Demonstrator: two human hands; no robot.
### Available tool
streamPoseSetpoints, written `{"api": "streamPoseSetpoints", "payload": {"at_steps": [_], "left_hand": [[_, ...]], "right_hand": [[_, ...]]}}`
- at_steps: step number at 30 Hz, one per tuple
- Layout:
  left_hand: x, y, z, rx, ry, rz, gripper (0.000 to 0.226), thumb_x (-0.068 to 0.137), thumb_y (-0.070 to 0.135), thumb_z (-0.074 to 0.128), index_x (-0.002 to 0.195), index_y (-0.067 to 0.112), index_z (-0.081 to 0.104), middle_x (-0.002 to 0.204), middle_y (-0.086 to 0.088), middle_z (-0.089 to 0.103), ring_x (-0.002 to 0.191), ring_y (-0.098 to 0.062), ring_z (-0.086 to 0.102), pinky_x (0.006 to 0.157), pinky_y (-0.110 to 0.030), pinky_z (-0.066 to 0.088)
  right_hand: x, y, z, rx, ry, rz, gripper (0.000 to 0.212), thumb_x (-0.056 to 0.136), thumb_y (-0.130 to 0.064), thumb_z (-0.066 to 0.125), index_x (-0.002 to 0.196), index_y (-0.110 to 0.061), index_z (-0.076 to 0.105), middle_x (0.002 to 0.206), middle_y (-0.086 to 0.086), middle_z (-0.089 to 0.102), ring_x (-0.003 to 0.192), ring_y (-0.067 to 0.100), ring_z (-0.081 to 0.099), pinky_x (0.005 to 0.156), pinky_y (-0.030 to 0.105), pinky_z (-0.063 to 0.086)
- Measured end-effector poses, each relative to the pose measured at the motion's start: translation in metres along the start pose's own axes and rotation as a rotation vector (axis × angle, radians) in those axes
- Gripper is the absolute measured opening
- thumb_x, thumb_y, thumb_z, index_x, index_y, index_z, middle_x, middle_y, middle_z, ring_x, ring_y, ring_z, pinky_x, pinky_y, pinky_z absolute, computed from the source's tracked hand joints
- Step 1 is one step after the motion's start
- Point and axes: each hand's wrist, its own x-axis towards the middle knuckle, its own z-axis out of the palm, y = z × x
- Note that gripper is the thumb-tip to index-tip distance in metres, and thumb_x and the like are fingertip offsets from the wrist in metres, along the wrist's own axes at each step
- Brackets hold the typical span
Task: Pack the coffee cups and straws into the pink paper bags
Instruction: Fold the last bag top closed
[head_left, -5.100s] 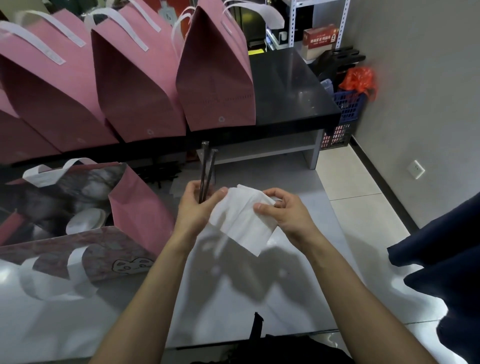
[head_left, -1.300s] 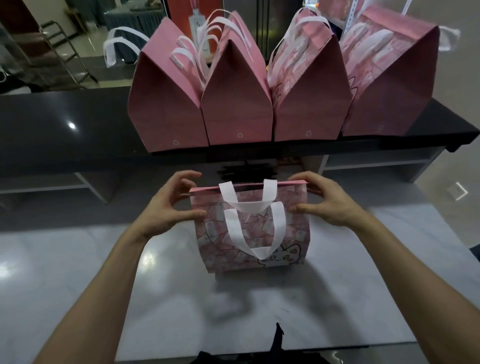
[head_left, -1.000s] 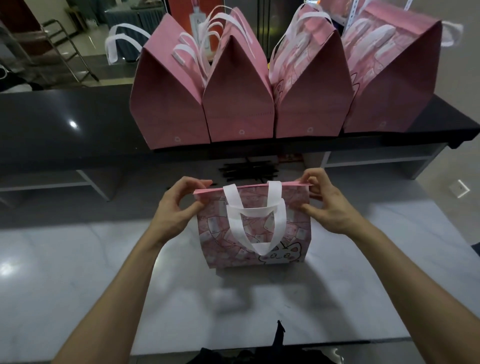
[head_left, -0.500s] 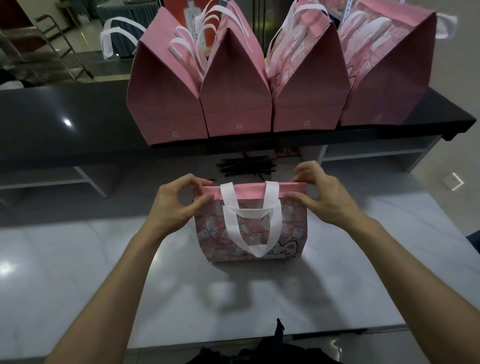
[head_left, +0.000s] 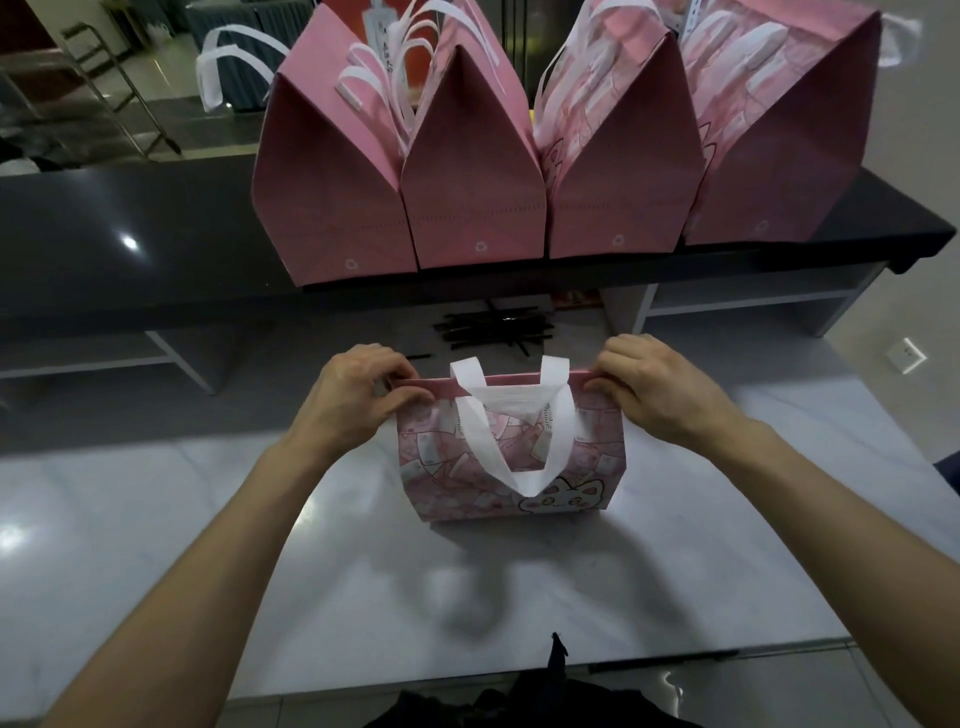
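Presently one pink paper bag (head_left: 511, 462) stands upright on the pale marble bench (head_left: 675, 561), near its far edge, printed face and cat motif toward the wearer. Left hand (head_left: 358, 397) pinches the left end of the folded top rim, thumb in front, fingers curled over. Right hand (head_left: 652, 395) pinches the right end the same way. Both are closed on the rim, pressing it flat. White ribbon handles (head_left: 511, 439) droop down the front face.

Contents hidden; top looks shut. Cups not visible, so whether this bag is loaded cannot be told.

Behind, on the dark raised counter (head_left: 130, 249), four closed bags (head_left: 475, 171) sit in a row, sides touching, tops creased to a peak. Loose pile of black straws (head_left: 493, 327) lies on the lower surface between the counter and the held bag.

Handling judgement: paper is thin and stiff along creases, soft across panels; it will dent or tear if squeezed mid-panel. The folded rim is the strongest line for pressing shut. For lifting, the handles look the better hold, with a palm under the base if cups inside carry liquid. Probably light, perhaps top-heavy; keep it upright.

Step in hand appears to be creasing the top closed.
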Motion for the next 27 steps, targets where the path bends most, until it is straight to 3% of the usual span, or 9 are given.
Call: {"api": "streamPoseSetpoints", "payload": {"at_steps": [7,10,13,17,21,23,27], "left_hand": [[-0.002,0.000,-0.001,-0.027,-0.032,0.002,0.019,0.086,0.024,0.090,0.098,0.011,0.083,0.091,0.002,0.072,0.083,-0.018,0.068,0.075,-0.042,0.066],[-0.002,-0.004,-0.011,-0.032,-0.128,-0.012,0.020,0.091,0.028,0.086,0.109,0.025,0.080,0.103,0.011,0.069,0.095,-0.009,0.067,0.087,-0.038,0.064],[0.008,-0.005,-0.035,-0.038,-0.276,-0.043,0.025,0.090,0.054,0.079,0.111,0.044,0.071,0.112,0.024,0.066,0.109,0.003,0.064,0.094,-0.026,0.056],[0.039,0.028,-0.054,-0.127,-0.211,-0.046,0.040,0.095,0.070,0.059,0.117,0.041,0.076,0.116,0.025,0.070,0.112,0.008,0.064,0.096,-0.024,0.051],[0.067,0.074,-0.035,0.057,-0.402,0.009,0.057,0.085,0.074,0.073,0.123,0.033,0.078,0.115,0.020,0.071,0.105,0.000,0.066,0.089,-0.025,0.054],[0.071,0.087,-0.024,0.191,-0.488,0.068,0.050,0.082,0.069,0.082,0.115,0.032,0.080,0.105,0.018,0.069,0.097,-0.003,0.065,0.080,-0.025,0.053],[0.066,0.094,-0.009,0.253,-0.453,0.109,0.026,0.087,0.054,0.083,0.097,0.031,0.078,0.094,0.015,0.066,0.089,-0.011,0.064,0.080,-0.039,0.059]], "right_hand": [[-0.015,0.001,0.017,-0.123,0.031,-0.105,0.025,0.101,-0.027,0.063,0.094,-0.003,0.065,0.087,0.008,0.059,0.073,0.012,0.041,0.061,0.024,0.039],[-0.018,0.000,0.002,-0.045,-0.063,0.040,0.050,0.109,-0.048,0.041,0.096,-0.009,0.069,0.089,0.000,0.059,0.075,0.013,0.049,0.064,0.032,0.050],[-0.001,-0.002,-0.031,0.178,-0.021,0.245,0.078,0.109,-0.070,0.018,0.096,-0.018,0.075,0.094,-0.008,0.062,0.086,0.011,0.060,0.076,0.033,0.049],[0.052,-0.031,-0.059,0.243,-0.015,0.267,0.064,0.100,-0.079,0.039,0.100,-0.030,0.079,0.104,-0.020,0.064,0.093,-0.002,0.062,0.076,0.024,0.048],[0.086,-0.069,-0.054,0.032,-0.383,0.148,0.058,0.081,-0.081,0.071,0.113,-0.034,0.079,0.111,-0.019,0.065,0.100,0.005,0.063,0.085,0.031,0.057],[0.087,-0.083,-0.043,-0.070,-0.462,0.110,0.044,0.080,-0.072,0.079,0.101,-0.033,0.078,0.100,-0.016,0.063,0.090,0.009,0.063,0.077,0.037,0.059],[0.082,-0.091,-0.030,-0.068,-0.382,0.084,0.026,0.093,-0.052,0.076,0.091,-0.027,0.070,0.091,-0.011,0.060,0.085,0.016,0.061,0.068,0.035,0.050]]}}
